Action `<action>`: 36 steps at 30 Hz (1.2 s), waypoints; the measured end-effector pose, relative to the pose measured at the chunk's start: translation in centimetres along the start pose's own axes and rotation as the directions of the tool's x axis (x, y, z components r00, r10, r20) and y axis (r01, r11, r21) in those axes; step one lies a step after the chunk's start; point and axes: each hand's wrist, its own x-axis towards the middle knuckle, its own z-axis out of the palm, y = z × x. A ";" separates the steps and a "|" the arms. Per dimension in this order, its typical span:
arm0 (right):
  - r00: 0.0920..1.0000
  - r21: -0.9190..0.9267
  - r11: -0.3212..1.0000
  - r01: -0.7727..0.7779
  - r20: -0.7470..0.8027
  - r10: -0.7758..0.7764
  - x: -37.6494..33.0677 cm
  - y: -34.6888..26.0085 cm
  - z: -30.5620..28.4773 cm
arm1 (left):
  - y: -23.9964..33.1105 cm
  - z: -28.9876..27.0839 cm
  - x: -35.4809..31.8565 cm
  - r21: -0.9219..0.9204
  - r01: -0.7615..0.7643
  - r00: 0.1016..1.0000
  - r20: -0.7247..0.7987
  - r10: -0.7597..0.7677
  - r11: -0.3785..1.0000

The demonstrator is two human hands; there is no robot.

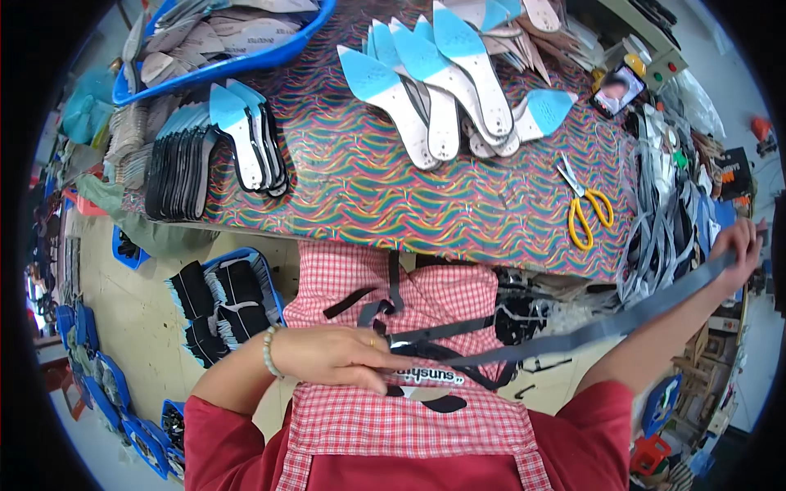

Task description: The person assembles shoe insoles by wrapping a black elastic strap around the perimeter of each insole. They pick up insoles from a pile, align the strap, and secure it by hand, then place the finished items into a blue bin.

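Observation:
A long dark grey strip [598,325] is stretched across my lap, from near my left fingertips up to the far right. My right hand [737,252] grips its upper end, arm reaching out beside the table. My left hand [336,356], a beaded bracelet at the wrist, is at my apron front with its fingers together at the strip's lower end; the exact grip is partly hidden. Loose black strips [442,331] lie over the red checked apron [426,434] close to that hand.
On the patterned table [352,192] lie white-and-blue insoles [442,82], black-edged insole stacks [180,159], yellow-handled scissors [591,214] and a phone [618,90]. A blue basket [303,45] holds more pieces. Grey strips [663,196] hang at the right edge. Bundled black pieces [221,299] sit in a floor basket.

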 end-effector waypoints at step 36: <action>0.678 -0.714 -0.147 0.684 0.548 0.490 -15.5 38.8 0.6 | 3.0 -25.2 17.0 0.534 0.632 0.647 -0.763 -0.003 0.561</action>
